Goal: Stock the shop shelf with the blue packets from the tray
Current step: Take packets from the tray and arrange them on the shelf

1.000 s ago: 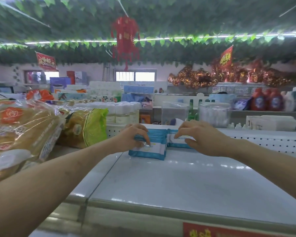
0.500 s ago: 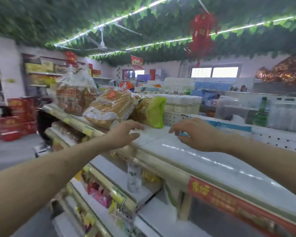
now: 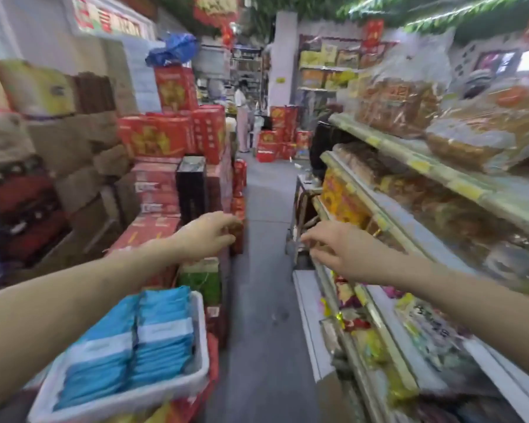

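A white tray [image 3: 199, 325] at the lower left holds two rows of blue packets [image 3: 162, 337] with white bands. My left arm stretches over the tray, and my left hand [image 3: 206, 235] hovers beyond its far end, fingers loosely curled and holding nothing. My right hand [image 3: 345, 251] is out over the aisle next to the shop shelf [image 3: 416, 166] on the right, fingers spread and empty. The spot on the shelf's top where packets were placed is out of view.
Red gift boxes [image 3: 165, 138] and brown cartons [image 3: 74, 148] are stacked on the left behind the tray. The right-hand shelves carry bagged bread [image 3: 397, 102] and snack packs. A narrow grey aisle [image 3: 263, 300] runs between them, with a person [image 3: 242, 117] standing far down it.
The view has swung left from the shelf top to the aisle and tray. Both hands left the packets on the shelf and now hang empty in the air.
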Demonstrator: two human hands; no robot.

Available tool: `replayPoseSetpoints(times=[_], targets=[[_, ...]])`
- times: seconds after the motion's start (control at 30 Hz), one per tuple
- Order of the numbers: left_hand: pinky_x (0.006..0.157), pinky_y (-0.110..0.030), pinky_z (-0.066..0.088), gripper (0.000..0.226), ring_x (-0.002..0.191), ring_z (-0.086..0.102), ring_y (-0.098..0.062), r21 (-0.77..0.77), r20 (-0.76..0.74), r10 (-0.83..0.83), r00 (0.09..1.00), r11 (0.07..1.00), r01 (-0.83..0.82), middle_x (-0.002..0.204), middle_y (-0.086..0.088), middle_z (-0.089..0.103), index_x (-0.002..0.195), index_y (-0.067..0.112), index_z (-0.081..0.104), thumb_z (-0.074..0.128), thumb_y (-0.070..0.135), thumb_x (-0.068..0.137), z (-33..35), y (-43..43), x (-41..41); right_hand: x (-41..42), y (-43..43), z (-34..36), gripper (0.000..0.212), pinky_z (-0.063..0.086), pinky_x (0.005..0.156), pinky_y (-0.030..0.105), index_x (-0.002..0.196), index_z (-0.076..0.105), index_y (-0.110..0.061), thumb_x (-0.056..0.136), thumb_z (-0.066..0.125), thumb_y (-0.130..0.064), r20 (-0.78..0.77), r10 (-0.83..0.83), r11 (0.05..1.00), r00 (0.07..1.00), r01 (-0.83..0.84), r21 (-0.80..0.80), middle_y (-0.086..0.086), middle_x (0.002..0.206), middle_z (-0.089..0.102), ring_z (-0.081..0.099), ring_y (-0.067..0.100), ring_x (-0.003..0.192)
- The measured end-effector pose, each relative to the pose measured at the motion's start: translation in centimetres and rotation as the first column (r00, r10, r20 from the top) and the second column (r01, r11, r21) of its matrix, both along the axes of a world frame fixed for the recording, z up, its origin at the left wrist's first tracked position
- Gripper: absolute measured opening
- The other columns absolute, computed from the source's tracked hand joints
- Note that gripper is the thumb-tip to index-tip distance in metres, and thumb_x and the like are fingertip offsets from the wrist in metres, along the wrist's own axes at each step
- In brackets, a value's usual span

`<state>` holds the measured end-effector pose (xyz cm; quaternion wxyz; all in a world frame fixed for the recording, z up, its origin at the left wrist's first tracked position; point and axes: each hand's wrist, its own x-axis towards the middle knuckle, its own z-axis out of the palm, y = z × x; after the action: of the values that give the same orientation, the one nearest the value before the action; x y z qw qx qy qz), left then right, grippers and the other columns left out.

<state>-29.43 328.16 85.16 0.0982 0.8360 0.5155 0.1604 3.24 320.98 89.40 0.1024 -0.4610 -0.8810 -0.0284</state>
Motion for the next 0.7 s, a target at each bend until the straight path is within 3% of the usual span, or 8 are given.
replayPoseSetpoints(times=[0.1,0.23,0.33,0.43,0.57,0.7], targets=[[0.106,-0.038,0.045,0.055,0.121,0.06,-0.025,-0.135,-0.048,0.105,0.993,0.985,-0.11,0.129,-0.005,0.066,0.136,0.018,0.062,0.053,0.046,0.09,-5.6,-3.9,-10.3,-8.5,1.3,-6.5,0.03,0.048,0.097,0.038,0.126,0.065,-0.025,0.096,0.063,-0.024,-0.079,0.11,0.981,0.991,-0.121,-0.15,-0.004,0.113,0.066,0.06,0.015,0.106],[0.107,-0.028,0.037,0.038,0.126,0.055,-0.019,-0.211,-0.154,0.206,0.966,0.949,-0.236,0.134,0.001,0.06,0.136,0.021,0.062,0.062,0.027,0.098,-12.9,-9.7,-22.0,-18.8,0.8,-14.4,0.034,0.049,0.1,0.037,0.13,0.062,-0.03,0.096,0.059,-0.031,-0.15,0.172,0.913,0.974,-0.215,-0.346,-0.007,0.12,0.06,0.058,0.01,0.11],[0.105,-0.027,0.035,0.036,0.128,0.052,-0.018,-0.26,-0.217,0.219,0.951,0.926,-0.272,0.137,0.004,0.057,0.136,0.025,0.059,0.059,0.028,0.1,-17.1,-12.5,-27.5,-24.5,0.2,-18.6,0.036,0.045,0.107,0.035,0.134,0.058,-0.03,0.098,0.057,-0.03,-0.128,0.171,0.869,0.977,-0.211,-0.448,-0.009,0.134,0.056,0.053,0.009,0.122],[0.109,-0.035,0.038,0.035,0.13,0.049,-0.019,-0.289,-0.228,0.193,0.954,0.923,-0.256,0.138,0.005,0.053,0.133,0.029,0.059,0.057,0.029,0.098,-19.7,-13.4,-30.2,-28.4,0.7,-21.7,0.036,0.039,0.111,0.032,0.136,0.057,-0.027,0.1,0.055,-0.027,-0.094,0.181,0.842,0.979,-0.204,-0.499,-0.007,0.14,0.049,0.047,0.013,0.131],[0.114,-0.038,0.036,0.035,0.14,0.041,-0.022,-0.238,-0.243,0.145,0.959,0.95,-0.204,0.151,0.001,0.044,0.133,0.028,0.062,0.058,0.029,0.098,-22.0,-12.7,-31.0,-31.6,2.6,-24.2,0.039,0.03,0.119,0.035,0.138,0.058,-0.023,0.099,0.055,-0.024,-0.026,0.136,0.874,0.99,-0.132,-0.467,0.001,0.159,0.03,0.032,0.021,0.147],[0.112,-0.041,0.037,0.029,0.139,0.038,-0.024,-0.207,-0.241,0.097,0.966,0.967,-0.149,0.15,-0.001,0.04,0.125,0.027,0.065,0.057,0.026,0.098,-23.4,-11.6,-31.2,-32.8,4.1,-25.4,0.037,0.036,0.117,0.036,0.135,0.06,-0.024,0.098,0.056,-0.026,0.024,0.093,0.895,0.995,-0.073,-0.44,0.001,0.156,0.034,0.038,0.022,0.142]])
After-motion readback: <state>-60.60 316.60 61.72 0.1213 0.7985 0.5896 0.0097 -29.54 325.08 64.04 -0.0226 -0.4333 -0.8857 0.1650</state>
